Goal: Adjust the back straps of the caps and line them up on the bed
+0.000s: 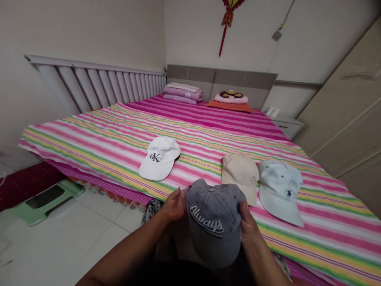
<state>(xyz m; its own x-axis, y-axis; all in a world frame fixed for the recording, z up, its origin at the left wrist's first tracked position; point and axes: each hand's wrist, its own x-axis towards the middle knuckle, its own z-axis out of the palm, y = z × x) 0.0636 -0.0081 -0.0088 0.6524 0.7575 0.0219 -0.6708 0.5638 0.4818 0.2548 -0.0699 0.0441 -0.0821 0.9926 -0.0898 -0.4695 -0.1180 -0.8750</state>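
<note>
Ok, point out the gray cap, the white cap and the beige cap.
Gray cap (216,221): head view, on its front, at the lettering.
White cap (163,156): head view, on the crown, beside the letters.
Beige cap (239,170): head view, on the crown.

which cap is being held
The grey "Always" cap, held between the left hand and right hand; the white cap, beige cap and pale blue cap lie on the bed.

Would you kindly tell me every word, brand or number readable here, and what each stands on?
"Always": front of the gray cap
"cK": front of the white cap
Beige cap: mark too small to read
Pale blue cap: small emblem, no readable text
</note>
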